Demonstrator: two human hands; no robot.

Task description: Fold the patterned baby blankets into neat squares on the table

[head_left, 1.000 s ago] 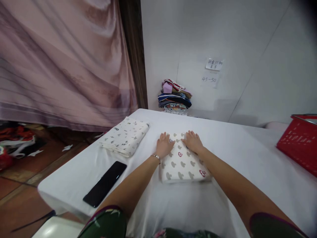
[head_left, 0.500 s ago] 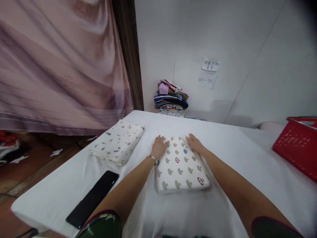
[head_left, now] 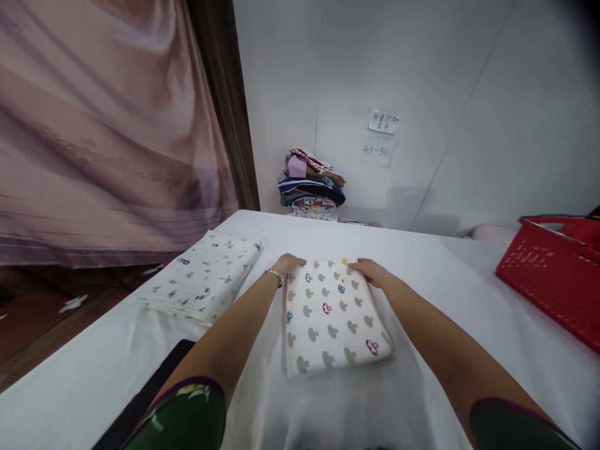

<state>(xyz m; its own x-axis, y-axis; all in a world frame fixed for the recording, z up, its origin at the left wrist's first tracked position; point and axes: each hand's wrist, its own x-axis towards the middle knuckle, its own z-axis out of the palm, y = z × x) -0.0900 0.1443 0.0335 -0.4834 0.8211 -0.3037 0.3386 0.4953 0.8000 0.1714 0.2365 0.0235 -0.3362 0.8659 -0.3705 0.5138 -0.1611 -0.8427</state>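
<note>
A folded cream cloth printed with grey, red and blue mouse-head shapes lies on the white-covered table in front of me. My left hand, with a bracelet at the wrist, is curled round the cloth's far left corner. At the far right corner my right hand has its fingers bent over the far edge. Both forearms run along the cloth's two sides. The fingertips of both hands are partly hidden by the cloth's edge.
A second folded cloth with small dark prints lies to the left. A black phone sits near the table's front left edge. A red basket stands at the right. Folded clothes are stacked against the wall, beside a pink curtain.
Both hands slid from lying flat on the cloth's far half outward to its far corners, and their fingers curled over the edge. The camera view shifted to the right.
</note>
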